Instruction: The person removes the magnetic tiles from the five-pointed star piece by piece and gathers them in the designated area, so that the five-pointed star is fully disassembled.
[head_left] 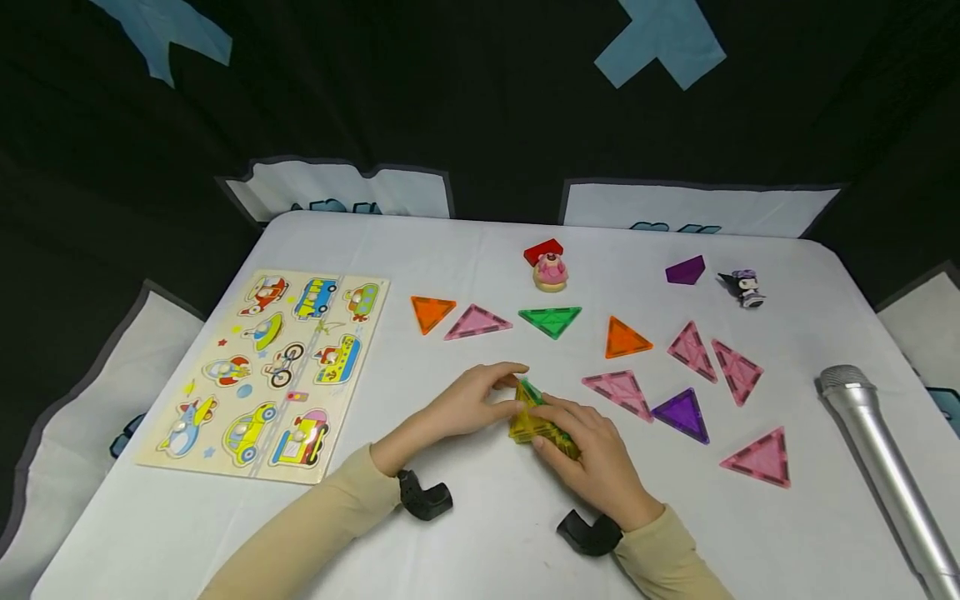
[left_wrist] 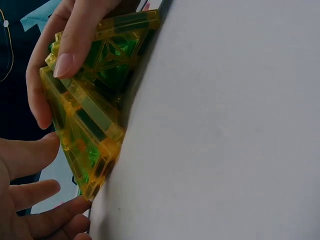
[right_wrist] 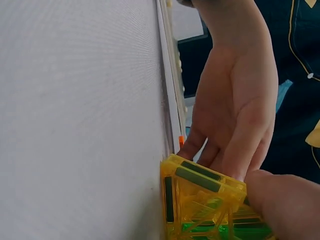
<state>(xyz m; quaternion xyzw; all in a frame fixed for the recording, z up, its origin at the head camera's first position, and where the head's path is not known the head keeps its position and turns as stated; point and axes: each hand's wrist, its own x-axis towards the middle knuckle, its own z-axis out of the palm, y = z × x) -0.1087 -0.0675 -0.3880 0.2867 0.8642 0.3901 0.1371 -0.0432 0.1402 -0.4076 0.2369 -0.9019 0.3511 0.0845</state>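
- Centrally, both hands meet on a stack of yellow and green triangle tiles point(head_left: 542, 419) that lies on the white table point(head_left: 487, 533), near its front middle.
- Left hand point(head_left: 468, 402): its fingers point(right_wrist: 227, 145) reach down onto the stack's left corner, curled around the edge; the left wrist view shows fingertips touching the lower corner of the stack point(left_wrist: 87, 130).
- Right hand point(head_left: 592, 458): it covers the right part of the stack, fingers bent over the tiles; in the left wrist view one finger point(left_wrist: 75, 45) presses flat on the top tile with the others curled behind the edge.
- Stack itself: translucent yellow tiles with a green one showing through, edges aligned, resting flat on the tablecloth; the right wrist view shows its yellow corner point(right_wrist: 200, 200) against the cloth.
- Just beyond the hands, loose tiles lie flat and apart from each other: an orange triangle point(head_left: 432, 312), a pink triangle point(head_left: 477, 322), a green triangle point(head_left: 551, 320), a second orange triangle point(head_left: 624, 338), and further pink ones to the right with a purple triangle point(head_left: 682, 414) among them.
- Farther back stand a small pink figure point(head_left: 550, 271) against a red block point(head_left: 543, 251), a purple block point(head_left: 686, 270), and a small dark figure point(head_left: 742, 287).
- At the left lies a wooden vehicle puzzle board point(head_left: 273, 371), its recesses filled with vehicle pieces.
- At the right edge lies a silver microphone point(head_left: 885, 467).
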